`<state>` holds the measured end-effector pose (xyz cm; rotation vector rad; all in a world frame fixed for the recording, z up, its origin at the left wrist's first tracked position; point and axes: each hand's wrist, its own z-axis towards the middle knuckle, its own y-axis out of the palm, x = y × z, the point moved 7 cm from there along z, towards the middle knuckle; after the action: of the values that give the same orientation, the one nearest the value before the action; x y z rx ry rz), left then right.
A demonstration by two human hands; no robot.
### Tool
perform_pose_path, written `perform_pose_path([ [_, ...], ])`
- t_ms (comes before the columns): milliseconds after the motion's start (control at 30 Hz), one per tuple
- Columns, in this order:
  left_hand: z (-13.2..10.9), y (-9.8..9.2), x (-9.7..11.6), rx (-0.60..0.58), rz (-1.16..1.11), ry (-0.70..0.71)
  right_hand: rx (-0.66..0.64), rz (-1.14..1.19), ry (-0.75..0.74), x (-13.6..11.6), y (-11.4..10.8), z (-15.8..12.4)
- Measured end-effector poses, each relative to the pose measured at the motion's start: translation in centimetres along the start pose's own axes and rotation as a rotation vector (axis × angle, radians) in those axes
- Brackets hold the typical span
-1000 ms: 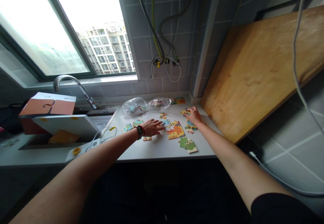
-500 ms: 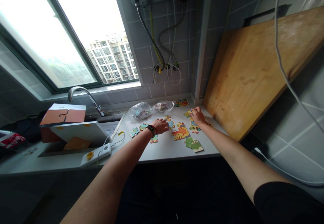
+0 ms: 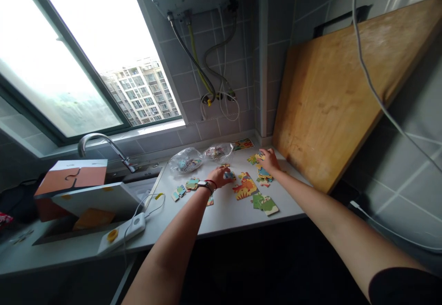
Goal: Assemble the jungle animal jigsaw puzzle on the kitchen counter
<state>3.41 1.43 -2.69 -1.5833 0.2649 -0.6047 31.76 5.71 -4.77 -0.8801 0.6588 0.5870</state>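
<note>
My left hand [image 3: 218, 176], with a dark band at the wrist, reaches over some blue puzzle pieces [image 3: 229, 175]. Its fingers are apart and curved down, touching or just above them. At the right, my right hand [image 3: 270, 161] pinches a small puzzle piece [image 3: 261, 155] beside a group of yellow-green pieces [image 3: 252, 159]. Between the hands lies a joined orange and yellow puzzle section [image 3: 246, 186]. Green pieces [image 3: 265, 204] overlap nearer the counter's front edge. Below the right hand is a pile of mixed pieces [image 3: 264, 174]. Teal pieces [image 3: 192, 184] lie left of my left hand.
Two clear plastic bags of pieces, a left one [image 3: 185, 161] and a right one [image 3: 217, 152], sit behind the hands. A picture card [image 3: 243, 144] lies by the wall. A wooden board [image 3: 345, 98] leans at right. At left are a power strip [image 3: 121, 234], box [image 3: 72, 176] and faucet [image 3: 107, 140].
The whole view has shifted slightly, with the counter lower and further left in it. My left hand stays over the blue pieces, and my right hand stays at the yellow-green ones.
</note>
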Motion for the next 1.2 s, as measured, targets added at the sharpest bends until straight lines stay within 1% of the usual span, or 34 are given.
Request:
perform_pose_path([
  [167, 1.0, 0.6, -1.6, -0.041, -0.082, -0.014, 0.024, 0.103, 0.061, 1.1, -0.5, 0.3],
  [267, 1.5, 1.1, -2.3, -0.076, -0.122, -0.032, 0.013, 0.153, 0.073, 1.1, -0.5, 0.6],
  [333, 1.9, 1.4, -2.5, -0.108, -0.146, -0.031, -0.038, 0.187, 0.057, 0.7, -0.1, 1.1],
  [400, 2.2, 1.4, -2.6, -0.131, -0.162, -0.023, -0.118, 0.229, 0.027, -0.2, 0.7, 1.7],
  [467, 2.5, 1.2, -2.6, -0.129, -0.170, -0.009, -0.189, 0.283, 0.005, -1.2, 1.7, 2.1],
  [567, 2.3, 0.7, -2.7, -0.096, -0.180, 0.014, -0.271, 0.376, 0.011, -2.6, 3.5, 1.9],
  [700, 0.7, 1.0, -2.7, -0.029, -0.178, 0.041, -0.410, 0.474, 0.029, -4.1, 5.9, -0.3],
  [733, 0.1, 1.1, -2.6, 0.006, -0.171, 0.057, -0.433, 0.495, 0.039, -4.4, 6.2, -1.0],
  [800, -1.1, 1.0, -2.2, 0.166, -0.165, 0.104, -0.452, 0.584, 0.108, -4.7, 6.5, -2.4],
  [833, -1.7, 1.1, -2.1, 0.214, -0.178, 0.106, -0.457, 0.609, 0.151, -4.8, 6.5, -3.1],
  [867, -2.1, 1.4, -2.0, 0.232, -0.186, 0.103, -0.484, 0.616, 0.198, -4.9, 6.5, -3.9],
  [933, -2.6, 1.8, -2.1, 0.253, -0.191, 0.051, -0.524, 0.617, 0.284, -5.2, 6.3, -5.2],
  [967, -2.7, 1.9, -2.1, 0.247, -0.206, 0.048, -0.516, 0.627, 0.319, -5.3, 6.0, -5.6],
  [1033, -2.8, 1.8, -2.2, 0.253, -0.247, 0.048, -0.456, 0.634, 0.359, -5.5, 5.1, -6.1],
  [1100, -2.9, 1.8, -2.4, 0.247, -0.276, 0.042, -0.355, 0.595, 0.355, -5.4, 3.8, -6.2],
  [1200, -3.2, 1.8, -2.7, 0.274, -0.293, 0.043, -0.336, 0.528, 0.352, -4.9, 3.2, -6.4],
])
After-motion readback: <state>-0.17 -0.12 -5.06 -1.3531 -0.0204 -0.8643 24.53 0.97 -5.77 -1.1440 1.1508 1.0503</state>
